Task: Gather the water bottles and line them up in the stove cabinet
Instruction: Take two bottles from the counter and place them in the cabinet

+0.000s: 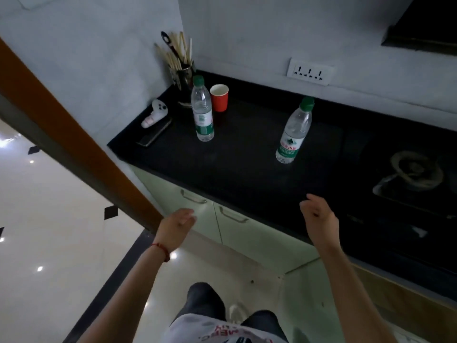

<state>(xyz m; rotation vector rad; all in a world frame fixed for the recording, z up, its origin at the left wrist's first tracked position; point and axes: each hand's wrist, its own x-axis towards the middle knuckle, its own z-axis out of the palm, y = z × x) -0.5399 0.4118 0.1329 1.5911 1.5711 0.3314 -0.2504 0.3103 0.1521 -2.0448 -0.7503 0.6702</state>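
While both hands hang empty before the black countertop (235, 167), 2 water bottles stand upright on it, well apart; the right bottle (294, 131) lies at 12 o'clock from the right hand (319, 216), fingers loosely curled, nearer than the left bottle (202, 110) is to the left hand (176, 227), fingers relaxed, which sits by the cabinet doors (217, 219), both closed.

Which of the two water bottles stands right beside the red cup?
The left bottle, standing next to the red cup near the utensil holder. The other bottle stands alone mid-counter, nearer the stove.
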